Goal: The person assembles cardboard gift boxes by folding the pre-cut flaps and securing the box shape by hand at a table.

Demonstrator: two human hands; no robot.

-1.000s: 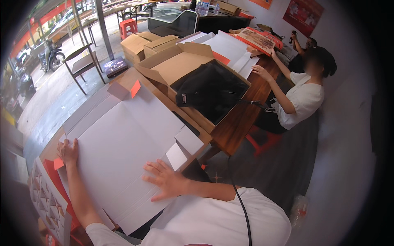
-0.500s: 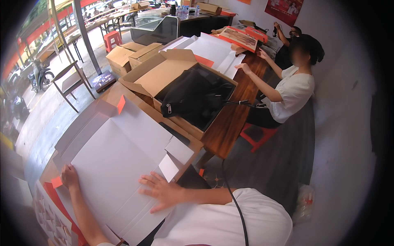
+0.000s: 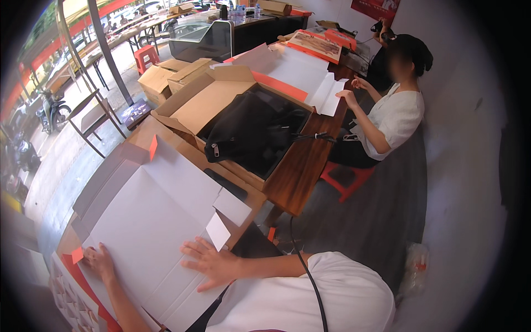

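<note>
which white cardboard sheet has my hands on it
The nearer sheet, with left hand at its left edge and right hand spread on top; the other sheet lies beyond the open brown box.

Left hand (image 3: 100, 264) loosely bent, right hand (image 3: 214, 265) splayed

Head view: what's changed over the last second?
The left hand has moved nearer the body along the white cardboard, beside the orange tab. A co-worker's hands are now farther from the red printed box. The right hand stays spread on the cardboard.

The left fingers (image 3: 103, 254) have moved nearer along the white cardboard (image 3: 144, 221).
</note>
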